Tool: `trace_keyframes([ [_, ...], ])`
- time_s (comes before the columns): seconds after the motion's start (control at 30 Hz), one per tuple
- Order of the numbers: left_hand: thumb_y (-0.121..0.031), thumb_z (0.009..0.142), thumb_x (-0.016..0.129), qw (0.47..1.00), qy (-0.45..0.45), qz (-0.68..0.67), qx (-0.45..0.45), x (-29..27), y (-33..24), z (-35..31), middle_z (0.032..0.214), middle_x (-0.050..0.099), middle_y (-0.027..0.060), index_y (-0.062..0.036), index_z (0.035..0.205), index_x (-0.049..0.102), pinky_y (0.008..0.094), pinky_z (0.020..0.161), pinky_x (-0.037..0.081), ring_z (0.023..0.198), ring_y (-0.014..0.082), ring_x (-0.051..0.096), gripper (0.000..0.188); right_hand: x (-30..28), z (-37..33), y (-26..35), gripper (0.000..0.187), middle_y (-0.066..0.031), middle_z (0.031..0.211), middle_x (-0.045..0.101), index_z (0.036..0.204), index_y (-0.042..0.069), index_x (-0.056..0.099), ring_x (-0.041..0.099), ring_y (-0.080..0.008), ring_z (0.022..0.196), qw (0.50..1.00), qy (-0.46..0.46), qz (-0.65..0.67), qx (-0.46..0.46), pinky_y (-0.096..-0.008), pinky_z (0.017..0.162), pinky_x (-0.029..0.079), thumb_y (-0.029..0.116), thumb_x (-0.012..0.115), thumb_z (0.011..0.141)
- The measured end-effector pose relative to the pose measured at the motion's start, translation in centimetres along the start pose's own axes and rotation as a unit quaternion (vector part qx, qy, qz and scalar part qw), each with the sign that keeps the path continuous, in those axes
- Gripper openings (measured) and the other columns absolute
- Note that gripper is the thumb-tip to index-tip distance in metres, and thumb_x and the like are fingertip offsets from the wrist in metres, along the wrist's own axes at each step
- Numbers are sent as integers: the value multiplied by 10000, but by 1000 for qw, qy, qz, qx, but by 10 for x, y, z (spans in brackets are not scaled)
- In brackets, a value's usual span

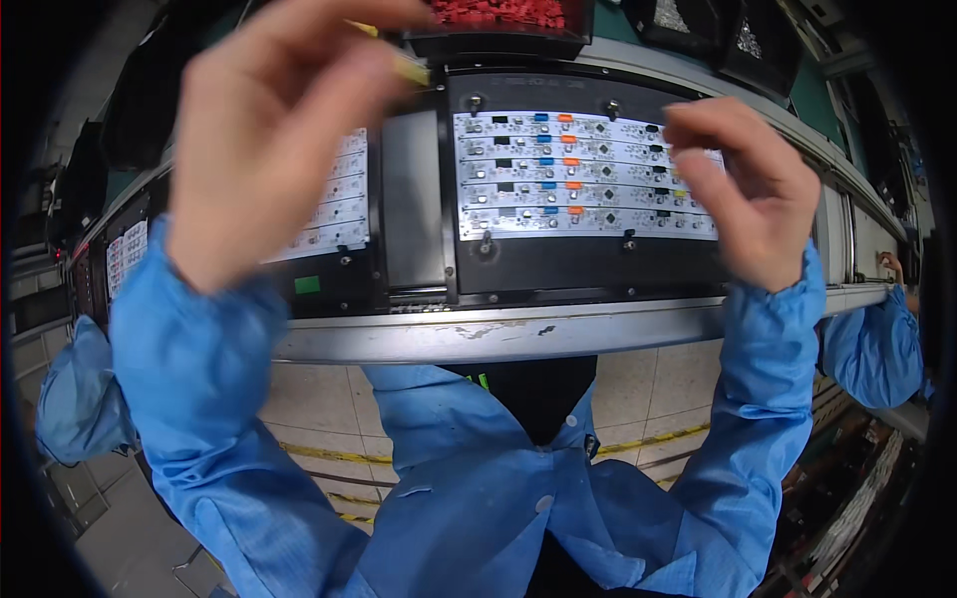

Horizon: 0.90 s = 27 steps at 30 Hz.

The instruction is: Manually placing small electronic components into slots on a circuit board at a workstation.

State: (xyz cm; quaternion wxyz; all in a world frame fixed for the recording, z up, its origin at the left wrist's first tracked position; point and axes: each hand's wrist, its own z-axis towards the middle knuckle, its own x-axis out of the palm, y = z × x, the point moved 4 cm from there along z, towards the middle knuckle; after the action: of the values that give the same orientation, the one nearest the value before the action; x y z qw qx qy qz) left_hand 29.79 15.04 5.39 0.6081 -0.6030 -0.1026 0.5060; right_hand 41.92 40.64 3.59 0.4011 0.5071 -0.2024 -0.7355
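Observation:
A black carrier frame point(558, 264) lies before me and holds several white circuit board strips point(588, 169) in rows. Blue connectors point(545, 161) and orange connectors point(570, 161) form two columns along the strips. My right hand point(753, 184) is over the right end of the strips, its fingers curled toward the thumb; anything held between the tips is too small to make out. My left hand point(254, 135) is raised over a second set of white boards point(344, 194) at the left, near a bin of red parts. Motion smears its fingers, hiding whether they grip anything.
The black bin of red parts point(498, 14) stands beyond the carrier. Dark bins point(678, 18) with small pale parts sit at the far right. A metal rail point(498, 337) runs along the near edge. Other people's blue sleeves point(872, 349) show at both sides.

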Motion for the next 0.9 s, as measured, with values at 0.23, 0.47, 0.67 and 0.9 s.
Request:
trace_keyframes([
  [0.23, -22, 855, 676, 978, 20, -208, 13, 48, -37, 3, 863, 690, 95, 46, 1031, 644, 247, 685, 540, 780, 123, 664, 192, 47, 25, 37, 308, -167, 1102, 631, 1157, -101, 613, 634, -213, 1007, 981, -91, 168, -12, -300, 861, 527, -30, 668, 863],
  [0.47, -32, 793, 660, 966, -44, -252, -40, 60, -34, 5, 679, 675, 100, 27, 865, 698, 294, 557, 533, 605, 148, 652, 101, 41, 14, 30, 202, -154, 1124, 622, 1083, -76, 664, 617, -196, 1015, 985, -126, 117, 0, -291, 885, 493, -44, 634, 886],
  [0.67, -178, 833, 627, 986, -116, 57, 101, 16, 23, 49, 920, 721, 175, -28, 1016, 717, 372, 808, 555, 911, 293, 706, 253, 14, -11, 14, 214, -148, 1055, 622, 1083, -73, 659, 602, -185, 983, 993, -113, 42, -8, -268, 846, 475, -64, 626, 872],
  [0.9, -150, 874, 589, 853, -1, 513, -93, -79, 172, 108, 1136, 674, 201, -20, 1255, 603, 386, 941, 499, 1058, 321, 658, 403, -17, -69, -34, 167, -98, 947, 676, 998, -67, 665, 625, -158, 879, 986, -95, 11, 137, -262, 782, 485, -69, 670, 831],
])
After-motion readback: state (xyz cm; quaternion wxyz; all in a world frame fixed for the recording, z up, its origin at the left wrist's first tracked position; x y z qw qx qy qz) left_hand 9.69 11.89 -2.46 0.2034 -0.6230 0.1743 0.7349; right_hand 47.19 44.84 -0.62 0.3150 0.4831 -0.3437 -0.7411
